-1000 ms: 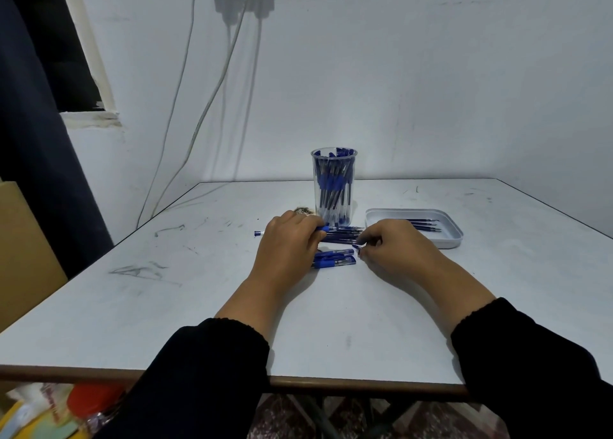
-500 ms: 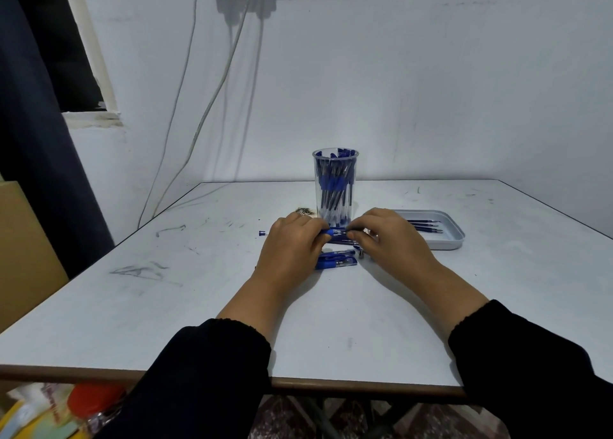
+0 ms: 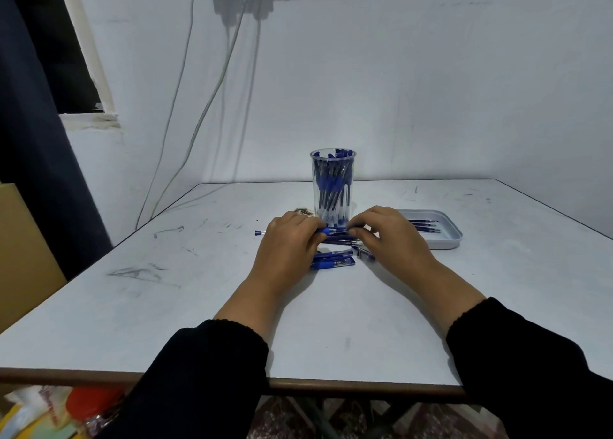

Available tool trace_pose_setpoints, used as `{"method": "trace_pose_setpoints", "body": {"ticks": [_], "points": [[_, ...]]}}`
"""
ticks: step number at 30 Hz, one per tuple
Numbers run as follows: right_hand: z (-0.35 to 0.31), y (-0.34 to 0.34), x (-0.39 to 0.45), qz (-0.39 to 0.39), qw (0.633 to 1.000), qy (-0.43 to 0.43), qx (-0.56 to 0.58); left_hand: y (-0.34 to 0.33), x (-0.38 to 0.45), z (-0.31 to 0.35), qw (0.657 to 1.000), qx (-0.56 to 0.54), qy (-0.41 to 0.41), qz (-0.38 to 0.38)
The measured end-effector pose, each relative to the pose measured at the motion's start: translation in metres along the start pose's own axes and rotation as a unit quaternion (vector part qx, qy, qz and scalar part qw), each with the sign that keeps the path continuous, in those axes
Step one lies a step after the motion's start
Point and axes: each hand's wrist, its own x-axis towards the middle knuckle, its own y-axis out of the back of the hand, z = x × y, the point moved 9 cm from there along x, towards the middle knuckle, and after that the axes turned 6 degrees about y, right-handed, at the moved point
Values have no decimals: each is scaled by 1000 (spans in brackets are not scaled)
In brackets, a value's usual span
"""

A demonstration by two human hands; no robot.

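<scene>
Blue pen [image 3: 335, 230] held level over the table [image 3: 199, 306], just in front of the clear cup [image 3: 332, 186]. Left hand [image 3: 288, 243] curled round the barrel; right hand [image 3: 391, 239] pinching the opposite end. Judged light, rigid, smooth plastic, liable to slip; best gripped at the blue sleeve, not the tip.

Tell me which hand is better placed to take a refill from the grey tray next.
Right, probably: the right hand lies beside the tray, close to its refills. The left hand grips the other end of the shared pen, farther off.
</scene>
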Motion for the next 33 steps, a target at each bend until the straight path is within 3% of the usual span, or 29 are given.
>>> {"method": "trace_pose_setpoints", "body": {"ticks": [13,19,23,33], "points": [[69,25,-4,45,989,-138,-39,9,2,-42,980,122,152,31],[47,7,8,39,982,-120,-141,7,3,-41,978,136,154,34],[39,-11,18,-5,975,-128,-182,6,3,-40,979,134,150,34],[41,-25,18,-52,969,-144,-193,4,3,-40,979,131,151,32]]}}
